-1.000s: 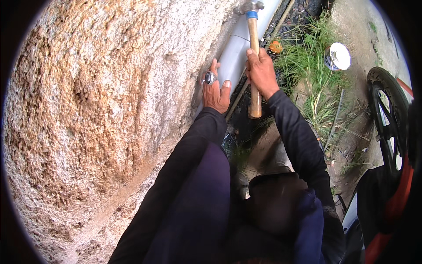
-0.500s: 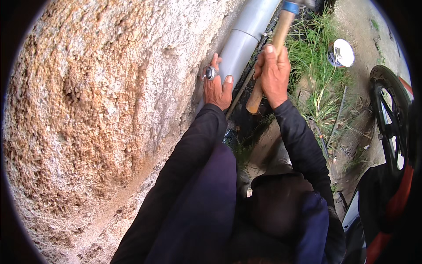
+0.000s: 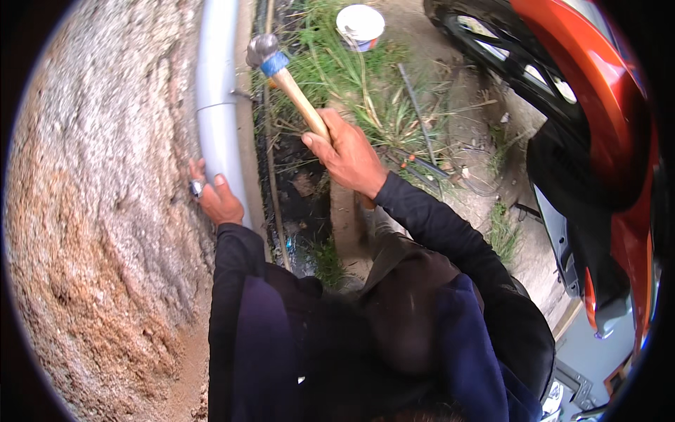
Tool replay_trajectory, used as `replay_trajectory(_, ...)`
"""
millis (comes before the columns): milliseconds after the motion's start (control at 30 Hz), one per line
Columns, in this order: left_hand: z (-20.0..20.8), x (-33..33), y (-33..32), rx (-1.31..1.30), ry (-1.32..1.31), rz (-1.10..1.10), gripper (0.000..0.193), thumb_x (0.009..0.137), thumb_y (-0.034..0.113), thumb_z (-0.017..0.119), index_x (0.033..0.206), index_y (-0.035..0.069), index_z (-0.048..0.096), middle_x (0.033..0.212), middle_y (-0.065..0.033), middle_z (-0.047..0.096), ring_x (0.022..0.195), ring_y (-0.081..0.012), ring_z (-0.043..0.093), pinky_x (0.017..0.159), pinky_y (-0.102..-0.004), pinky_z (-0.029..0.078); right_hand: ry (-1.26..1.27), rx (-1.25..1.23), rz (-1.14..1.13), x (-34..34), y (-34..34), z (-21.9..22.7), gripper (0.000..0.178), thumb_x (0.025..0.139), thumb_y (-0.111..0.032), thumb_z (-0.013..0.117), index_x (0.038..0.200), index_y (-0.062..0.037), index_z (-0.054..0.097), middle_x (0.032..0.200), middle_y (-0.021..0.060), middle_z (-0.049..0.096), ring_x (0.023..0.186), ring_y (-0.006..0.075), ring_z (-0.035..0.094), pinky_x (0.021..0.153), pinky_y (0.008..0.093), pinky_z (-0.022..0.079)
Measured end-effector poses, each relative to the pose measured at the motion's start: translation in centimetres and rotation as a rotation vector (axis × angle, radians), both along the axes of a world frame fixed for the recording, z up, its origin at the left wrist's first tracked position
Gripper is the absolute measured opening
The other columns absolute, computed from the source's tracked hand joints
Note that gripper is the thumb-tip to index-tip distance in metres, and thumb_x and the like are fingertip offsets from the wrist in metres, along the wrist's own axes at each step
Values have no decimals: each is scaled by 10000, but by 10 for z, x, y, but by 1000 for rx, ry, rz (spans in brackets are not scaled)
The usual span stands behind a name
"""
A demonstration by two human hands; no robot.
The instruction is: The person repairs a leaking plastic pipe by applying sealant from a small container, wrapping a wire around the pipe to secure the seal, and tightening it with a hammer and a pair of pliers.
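My right hand (image 3: pixel 349 153) grips the wooden handle of a hammer (image 3: pixel 287 76) with a metal head and a blue band below it. The hammer head hangs just right of a grey plastic pipe (image 3: pixel 219 105) that runs up a rough stone wall (image 3: pixel 98 183). My left hand (image 3: pixel 214 197) presses against the wall beside the pipe and pinches a small metal clip (image 3: pixel 196 188) between its fingers.
A dark wet drain channel (image 3: pixel 299 183) runs along the wall's foot, with grass (image 3: pixel 351 91) beside it. A white tub (image 3: pixel 360 24) stands in the grass at the top. An orange motorbike with its wheel (image 3: pixel 562 91) fills the right side.
The view has swung, so the pipe now stands nearly upright. My right hand has drawn the hammer back from the pipe and out to the right. My left hand stays at the pipe.
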State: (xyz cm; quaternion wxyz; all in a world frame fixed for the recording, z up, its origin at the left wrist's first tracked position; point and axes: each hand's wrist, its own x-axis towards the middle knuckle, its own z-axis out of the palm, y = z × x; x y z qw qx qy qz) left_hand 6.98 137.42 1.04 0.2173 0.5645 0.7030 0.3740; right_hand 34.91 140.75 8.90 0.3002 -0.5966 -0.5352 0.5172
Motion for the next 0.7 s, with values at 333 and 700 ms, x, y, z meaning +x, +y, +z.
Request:
replay_trajectory(333,-2,22,8,-60,0,-40,770,972,505,456,1499,-44,341,1360,-232,532,1217,-360,545,1028,-437,411,-626,14,-205,162,-242,-53,373,885,-250,710,1173,-71,555,920,157,638,817,373,651,707,457,504)
replay_trajectory(700,-8,6,8,-65,65,-27,702,989,451,475,1469,-54,393,1340,-249,559,1149,-331,592,969,-399,448,-974,83,-640,283,-249,-71,159,916,-193,638,1047,-125,697,1043,119,654,975,332,590,868,436,448)
